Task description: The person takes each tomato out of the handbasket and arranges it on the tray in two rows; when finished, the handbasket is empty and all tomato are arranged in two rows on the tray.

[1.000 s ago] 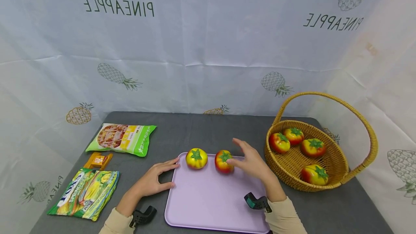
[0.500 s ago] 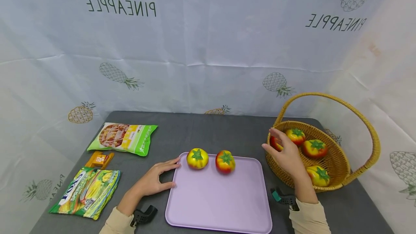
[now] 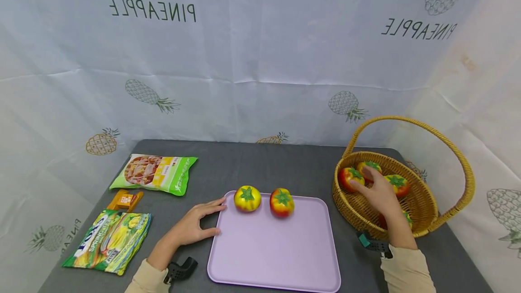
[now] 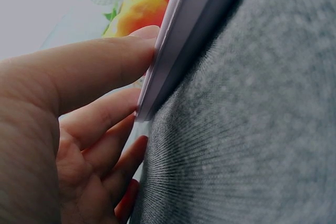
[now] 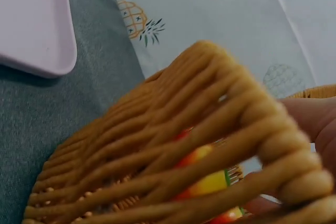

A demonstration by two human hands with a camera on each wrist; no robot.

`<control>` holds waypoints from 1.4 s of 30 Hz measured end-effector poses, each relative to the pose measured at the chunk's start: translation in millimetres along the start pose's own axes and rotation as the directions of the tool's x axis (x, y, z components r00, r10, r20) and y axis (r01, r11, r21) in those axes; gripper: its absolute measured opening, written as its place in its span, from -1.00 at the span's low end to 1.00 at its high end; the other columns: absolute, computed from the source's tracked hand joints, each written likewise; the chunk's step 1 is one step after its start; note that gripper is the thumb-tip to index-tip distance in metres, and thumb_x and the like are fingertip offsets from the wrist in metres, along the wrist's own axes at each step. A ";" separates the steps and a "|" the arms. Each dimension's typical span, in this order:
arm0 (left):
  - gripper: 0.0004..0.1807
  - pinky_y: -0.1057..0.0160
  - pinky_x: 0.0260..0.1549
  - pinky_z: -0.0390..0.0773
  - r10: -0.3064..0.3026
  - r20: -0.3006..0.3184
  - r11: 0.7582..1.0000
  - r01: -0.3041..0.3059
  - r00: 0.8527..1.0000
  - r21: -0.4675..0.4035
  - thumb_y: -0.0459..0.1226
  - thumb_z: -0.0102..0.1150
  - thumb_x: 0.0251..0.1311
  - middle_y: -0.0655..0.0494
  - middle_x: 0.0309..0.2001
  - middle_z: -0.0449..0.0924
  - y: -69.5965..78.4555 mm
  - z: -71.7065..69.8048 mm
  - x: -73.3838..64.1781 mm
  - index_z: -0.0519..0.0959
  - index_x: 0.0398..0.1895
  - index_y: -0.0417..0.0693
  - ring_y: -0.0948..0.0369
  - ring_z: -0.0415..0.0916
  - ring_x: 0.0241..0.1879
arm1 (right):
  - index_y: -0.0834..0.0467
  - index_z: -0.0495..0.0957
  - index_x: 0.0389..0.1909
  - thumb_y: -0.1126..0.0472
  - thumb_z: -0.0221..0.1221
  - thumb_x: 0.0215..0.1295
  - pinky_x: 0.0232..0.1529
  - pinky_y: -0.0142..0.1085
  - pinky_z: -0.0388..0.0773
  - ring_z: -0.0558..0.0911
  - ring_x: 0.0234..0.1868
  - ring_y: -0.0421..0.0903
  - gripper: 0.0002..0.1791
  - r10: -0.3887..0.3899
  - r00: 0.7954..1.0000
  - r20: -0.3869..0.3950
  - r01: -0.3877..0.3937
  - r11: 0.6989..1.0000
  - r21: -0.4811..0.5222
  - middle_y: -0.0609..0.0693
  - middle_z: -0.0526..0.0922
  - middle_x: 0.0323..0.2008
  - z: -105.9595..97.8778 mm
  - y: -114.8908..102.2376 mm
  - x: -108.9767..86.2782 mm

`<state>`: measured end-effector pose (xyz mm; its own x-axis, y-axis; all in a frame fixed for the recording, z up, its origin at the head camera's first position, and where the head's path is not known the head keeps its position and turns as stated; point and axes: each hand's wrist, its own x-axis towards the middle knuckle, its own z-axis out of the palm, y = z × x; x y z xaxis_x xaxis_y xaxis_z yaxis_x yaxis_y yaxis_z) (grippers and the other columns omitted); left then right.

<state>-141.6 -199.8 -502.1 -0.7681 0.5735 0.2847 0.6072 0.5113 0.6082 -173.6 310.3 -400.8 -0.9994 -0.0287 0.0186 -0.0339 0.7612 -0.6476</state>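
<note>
My left hand (image 3: 191, 225) rests at the left rim of the lilac tray (image 3: 272, 248), its fingertips and thumb touching the edge; the left wrist view shows the thumb (image 4: 105, 66) against that rim. On the tray's far side sit a yellow tomato (image 3: 247, 199) and a red-and-yellow tomato (image 3: 281, 203). My right hand (image 3: 382, 196) reaches over the wicker basket (image 3: 346, 209), thumb and fingers spread apart close by the rear tomato (image 3: 369, 166), partly covering it. Also in the basket are the left tomato (image 3: 349, 179), the right tomato (image 3: 399, 184) and a front one mostly hidden under my wrist.
At the left of the grey table (image 3: 244, 162) lie a green food bag (image 3: 154, 173), a small orange packet (image 3: 124, 200) and a green-yellow Springhome packet (image 3: 110, 241). The basket's tall handle (image 3: 456, 153) arches up behind and right of my right hand. A pineapple-print cloth hangs behind.
My right hand has left the red-and-yellow tomato on the tray and moved right, over the basket's left rim and in among its tomatoes. My left hand has stayed at the tray.
</note>
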 end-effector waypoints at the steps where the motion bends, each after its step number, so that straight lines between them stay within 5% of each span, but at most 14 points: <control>1: -0.38 -0.03 0.15 0.39 0.003 0.000 1.000 -0.003 1.000 0.002 -0.05 0.33 0.05 0.05 0.35 0.34 -0.1 0.2 0.1 0.49 0.22 0.03 0.07 0.31 0.32 | 0.44 0.03 0.38 -0.14 0.09 0.32 0.19 0.22 0.27 0.27 0.28 0.37 -0.10 0.011 1.000 0.009 -0.011 1.000 -0.008 0.46 0.23 0.30 -0.1 1.5 0.8; 15: -0.37 -0.04 0.14 0.39 0.027 -0.011 1.000 -0.027 1.000 0.014 -0.06 0.35 0.04 0.05 0.34 0.34 -1.9 1.0 2.1 0.49 0.23 0.03 0.10 0.31 0.32 | 0.54 0.11 0.28 -0.24 0.02 0.31 0.11 0.21 0.33 0.36 0.16 0.41 -0.06 0.163 0.986 0.020 -0.159 0.980 -0.118 0.52 0.28 0.22 7.2 18.0 5.6; 30: -0.37 -0.03 0.15 0.39 0.013 -0.002 1.000 -0.013 1.000 0.010 -0.05 0.33 0.07 0.02 0.35 0.33 -0.5 -0.2 1.1 0.47 0.24 0.02 0.09 0.30 0.33 | 0.56 0.07 0.27 -0.25 -0.05 0.35 0.10 0.23 0.32 0.34 0.12 0.47 -0.06 0.199 0.978 0.064 -0.184 0.964 -0.194 0.58 0.29 0.15 13.0 14.6 8.6; 42: -0.38 -0.08 0.13 0.39 0.002 -0.004 1.000 -0.002 1.000 -0.003 -0.06 0.33 0.06 0.02 0.35 0.33 1.4 0.5 -0.3 0.48 0.23 0.02 0.00 0.31 0.31 | 0.56 0.13 0.20 -0.17 0.10 0.28 0.05 0.20 0.36 0.39 0.05 0.44 -0.11 0.182 0.983 -0.004 -0.179 0.968 -0.174 0.58 0.32 0.11 16.5 12.4 9.9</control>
<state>-140.5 -198.8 -501.7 -0.7679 0.5718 0.2886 0.6079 0.5085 0.6098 -183.9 308.8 -421.2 -0.9890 0.1126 -0.0962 0.1457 0.8551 -0.4975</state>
